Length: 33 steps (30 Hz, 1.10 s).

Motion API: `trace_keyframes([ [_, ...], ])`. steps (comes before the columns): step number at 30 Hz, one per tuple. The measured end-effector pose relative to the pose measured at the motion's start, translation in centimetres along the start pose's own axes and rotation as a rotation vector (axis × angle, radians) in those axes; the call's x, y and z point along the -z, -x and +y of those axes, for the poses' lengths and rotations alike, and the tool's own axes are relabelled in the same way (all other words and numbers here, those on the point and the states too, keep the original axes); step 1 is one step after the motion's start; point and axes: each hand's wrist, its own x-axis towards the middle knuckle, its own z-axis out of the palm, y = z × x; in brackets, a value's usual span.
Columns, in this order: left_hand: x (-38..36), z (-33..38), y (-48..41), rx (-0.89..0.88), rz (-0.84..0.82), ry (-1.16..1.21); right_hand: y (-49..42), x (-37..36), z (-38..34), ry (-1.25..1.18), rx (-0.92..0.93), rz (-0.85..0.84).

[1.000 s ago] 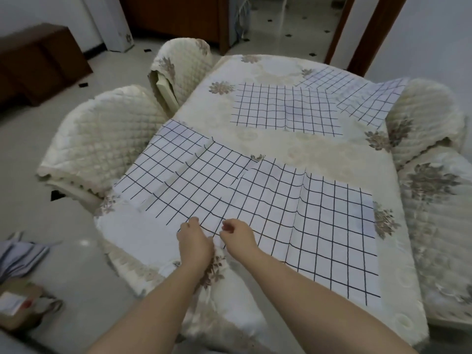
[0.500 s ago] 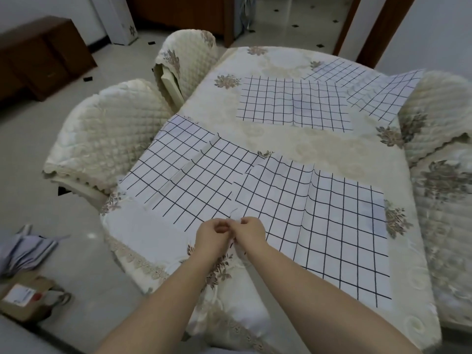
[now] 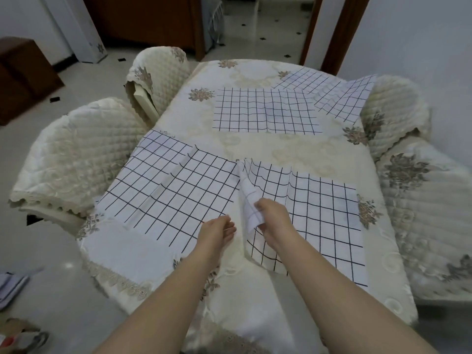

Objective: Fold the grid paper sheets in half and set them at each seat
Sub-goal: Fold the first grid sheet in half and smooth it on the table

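Observation:
Several grid paper sheets lie unfolded on the cream-clothed table (image 3: 255, 146). My right hand (image 3: 273, 221) pinches the left edge of the near right sheet (image 3: 321, 215) and holds that edge curled up off the cloth. My left hand (image 3: 217, 229) hovers just left of it with loosely curled fingers, holding nothing, at the near corner of the near left sheet (image 3: 173, 190). A third sheet (image 3: 265, 111) lies flat at the table's middle back, and another sheet (image 3: 337, 95) overhangs the far right edge.
Quilted cream chairs ring the table: two on the left (image 3: 76, 154) (image 3: 158, 72) and two on the right (image 3: 398, 111) (image 3: 434, 218). A cardboard box (image 3: 23, 338) and loose papers (image 3: 10, 284) lie on the floor at lower left. A dark wooden cabinet (image 3: 23, 75) stands far left.
Both hands met at the seam between the two near sheets. Now my right hand has lifted the right sheet's left edge, and my left hand has come away from it.

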Motion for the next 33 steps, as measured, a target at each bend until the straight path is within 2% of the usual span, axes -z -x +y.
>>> trace_keyframes([
  [6,-5.2,-0.5,0.9,0.146,-0.194,-0.01,1.5,5.6,-2.2,-0.425,-0.008,0.014],
  [17,-12.7,-3.5,2.9,0.278,-0.391,-0.115,4.3,17.1,-4.8,-0.7,0.16,0.18],
  [22,-14.7,-4.3,3.5,0.213,-0.353,-0.172,5.5,22.2,-4.0,-0.688,0.18,0.301],
  [26,-16.0,-4.2,3.7,0.238,-0.359,-0.164,5.7,25.3,-2.6,-0.7,0.178,0.397],
  [33,-17.3,-5.2,1.8,0.195,-0.245,-0.421,4.8,28.1,0.0,-0.704,0.145,0.5],
])
